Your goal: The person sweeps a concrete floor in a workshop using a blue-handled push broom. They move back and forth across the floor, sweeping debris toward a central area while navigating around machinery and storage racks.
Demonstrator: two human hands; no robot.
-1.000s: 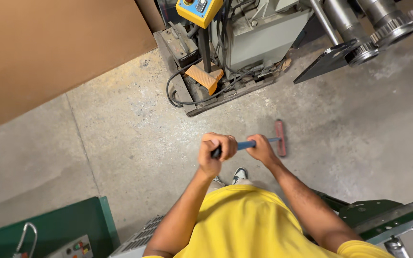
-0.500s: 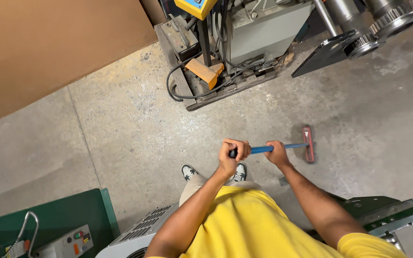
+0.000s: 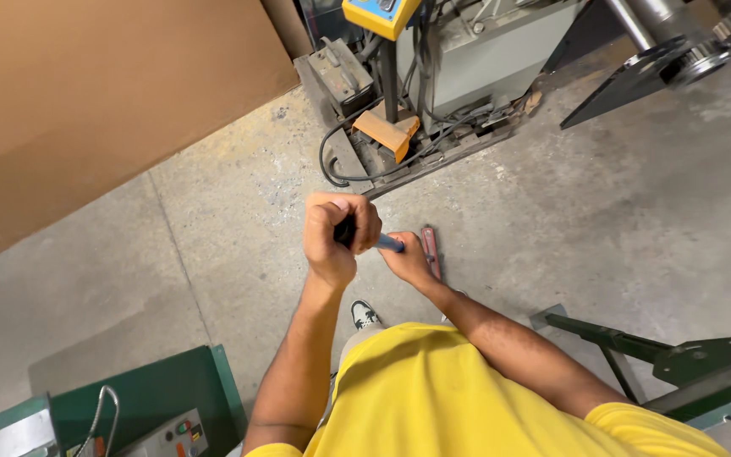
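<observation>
Grey concrete floor [image 3: 636,211]. Left hand [image 3: 340,233] clenches the black grip of a blue-handled broom [image 3: 387,244]; right hand [image 3: 408,258] grasps it lower. A yellow-and-blue control box [image 3: 380,13] sits beyond the hands.

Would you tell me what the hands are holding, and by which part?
A broom: left hand grips the black top end of its blue handle, right hand lower on the shaft.

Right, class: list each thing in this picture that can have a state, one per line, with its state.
Left hand: closed round the black top of the handle.
Right hand: gripping the blue handle lower down.
Broom head: red, down by the concrete floor.
Cable: looped loose on the floor.
Green cabinet: lights on its panel, lit or not unclear.
</observation>
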